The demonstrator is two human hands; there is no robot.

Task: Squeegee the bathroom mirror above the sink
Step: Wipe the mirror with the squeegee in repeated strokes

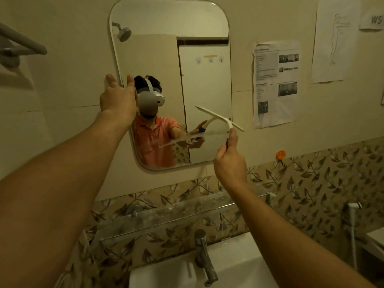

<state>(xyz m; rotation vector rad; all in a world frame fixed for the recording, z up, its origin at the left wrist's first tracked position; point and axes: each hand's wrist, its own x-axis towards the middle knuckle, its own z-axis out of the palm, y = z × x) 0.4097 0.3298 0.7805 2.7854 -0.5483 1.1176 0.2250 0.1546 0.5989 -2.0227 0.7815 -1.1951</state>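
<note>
two hands up at the mirror [166, 28]. left hand [118, 98] spread wide, holding nothing, fingers at the mirror's left edge; whether it presses the glass or the wall beside it, cannot tell. right hand [229, 163] closed around the squeegee [220, 119] handle low down, thumb lying along the stem.

squeegee: white t-shape, blade bar tilted, at the mirror's lower right, one end out past the edge. blade contact with the glass looks likely but is not certain.

handling, judged: light plastic, stiff bar, soft rubber edge. needs even, modest pressure. the low grip gives reach; a hold nearer the head would give firmer control. wet handle may slip.

mirror: fragile, rounded corners, mounting unseen, so avoid leaning on it. sink [239, 258] and tap [204, 256] sit below, with a ledge between.
</note>
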